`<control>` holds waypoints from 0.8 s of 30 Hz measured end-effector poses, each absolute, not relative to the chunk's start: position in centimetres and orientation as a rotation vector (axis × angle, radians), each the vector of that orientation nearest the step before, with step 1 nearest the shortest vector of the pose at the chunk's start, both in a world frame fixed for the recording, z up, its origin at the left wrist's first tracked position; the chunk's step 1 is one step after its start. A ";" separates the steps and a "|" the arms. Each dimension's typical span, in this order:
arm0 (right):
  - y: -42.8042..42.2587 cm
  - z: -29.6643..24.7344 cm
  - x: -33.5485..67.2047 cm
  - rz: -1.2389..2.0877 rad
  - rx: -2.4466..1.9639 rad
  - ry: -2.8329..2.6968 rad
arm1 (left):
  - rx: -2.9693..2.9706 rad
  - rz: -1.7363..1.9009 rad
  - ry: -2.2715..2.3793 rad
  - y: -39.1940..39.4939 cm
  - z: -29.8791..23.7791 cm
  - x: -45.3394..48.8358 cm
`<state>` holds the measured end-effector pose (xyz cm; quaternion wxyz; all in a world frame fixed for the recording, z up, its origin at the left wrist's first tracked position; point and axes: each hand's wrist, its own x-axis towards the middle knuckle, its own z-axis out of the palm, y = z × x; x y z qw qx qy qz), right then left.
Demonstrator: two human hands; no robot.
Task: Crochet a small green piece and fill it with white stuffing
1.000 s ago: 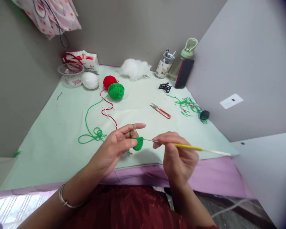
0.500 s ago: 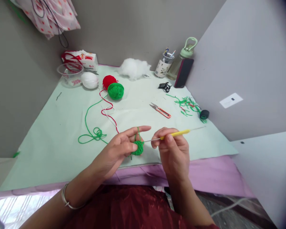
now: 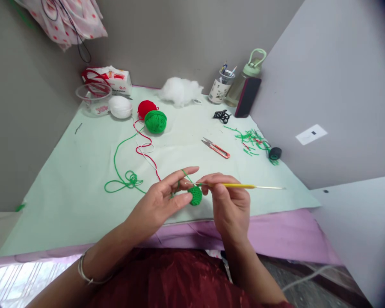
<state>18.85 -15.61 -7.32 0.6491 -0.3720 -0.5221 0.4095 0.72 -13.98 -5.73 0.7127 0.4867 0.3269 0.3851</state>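
green crochet (image 3: 196, 196), edge under left thumb (image 3: 181, 200)

Print on the clear tub (image 3: 91, 102) and packet (image 3: 121, 84) is illegibly small.

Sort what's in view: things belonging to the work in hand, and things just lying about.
Likely in the work:
green crocheted piece, held by the left hand
yellow hook, in the right hand
green yarn ball, trailing toward the left hand

Seemingly just lying about:
phone
bottle
hair clip
pen cup
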 end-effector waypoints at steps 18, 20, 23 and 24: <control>-16.3 -6.3 19.3 0.640 -0.857 -1.523 | 1.232 0.899 0.966 -13.9 -4.8 0.6; -16.3 -6.2 19.3 0.517 -0.820 -1.634 | 1.269 0.932 0.989 -13.9 -4.8 0.7; -16.2 -6.2 19.3 0.301 -0.798 -1.774 | 1.262 0.963 1.008 -14.0 -4.9 0.9; -16.2 -6.2 19.3 0.203 -0.817 -1.823 | 1.234 0.969 1.002 -14.0 -4.9 1.0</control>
